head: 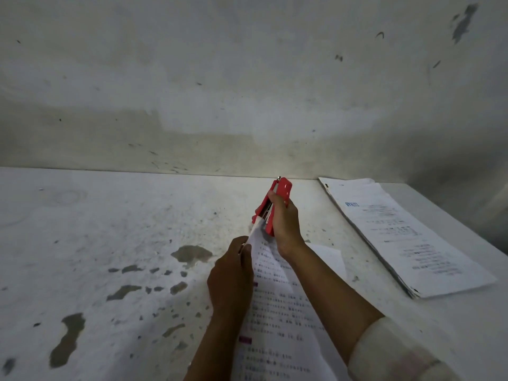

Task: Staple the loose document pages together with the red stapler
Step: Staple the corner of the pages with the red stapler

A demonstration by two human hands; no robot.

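Above table [110, 229], pages' [275, 306] corner inside stapler [275, 207]

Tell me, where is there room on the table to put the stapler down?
The big bare patch is the table's left side, from the wall down to the left hand; its paint is chipped. A narrow strip lies between the right hand and the paper stack. The middle is crowded: both hands, red stapler, and held pages.
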